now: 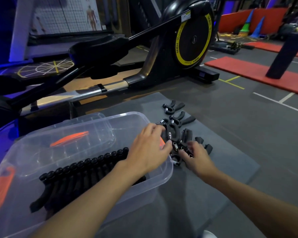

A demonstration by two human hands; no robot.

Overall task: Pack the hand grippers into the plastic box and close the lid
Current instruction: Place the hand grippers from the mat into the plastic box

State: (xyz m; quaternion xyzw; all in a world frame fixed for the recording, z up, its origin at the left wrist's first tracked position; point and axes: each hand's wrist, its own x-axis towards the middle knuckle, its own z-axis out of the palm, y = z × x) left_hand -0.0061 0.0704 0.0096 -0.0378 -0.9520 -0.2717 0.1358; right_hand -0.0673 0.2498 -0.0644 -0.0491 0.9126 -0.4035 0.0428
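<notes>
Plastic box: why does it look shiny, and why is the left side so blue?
Head view: pale glare streaks the rim and walls of the clear plastic box; blue light tints the picture's left edge; the mat on the right looks plain grey.

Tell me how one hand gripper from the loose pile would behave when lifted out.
Probably stiff: the separate hand gripper keeps its V shape on the mat. Likely to snag, since handles and springs in the pile interlock. Unlikely to roll; the spread handles lie flat.
</notes>
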